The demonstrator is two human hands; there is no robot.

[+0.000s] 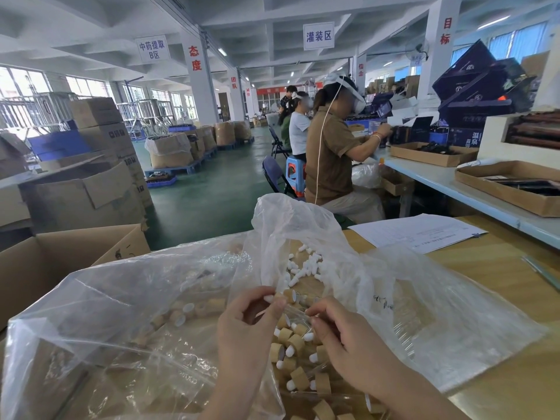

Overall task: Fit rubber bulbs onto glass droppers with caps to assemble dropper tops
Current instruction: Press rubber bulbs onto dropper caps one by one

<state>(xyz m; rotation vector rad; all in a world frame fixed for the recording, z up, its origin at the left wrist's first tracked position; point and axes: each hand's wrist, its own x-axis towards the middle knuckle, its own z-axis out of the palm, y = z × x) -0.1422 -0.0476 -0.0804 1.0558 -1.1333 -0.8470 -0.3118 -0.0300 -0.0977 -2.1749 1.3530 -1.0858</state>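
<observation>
Left hand (242, 324) and right hand (344, 339) pinch dropper (289, 296); sign (318, 36) reads 灌装区.

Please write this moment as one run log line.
step: fitting | left hand: holds cap with bulb | right hand: pinches glass tube | below: capped bulbs in bag

Table (515, 389), pale wood | bags (121, 313), clear plastic, spread centre to 9 o'clock | paper (418, 234), printed, flat at 1 o'clock
</observation>
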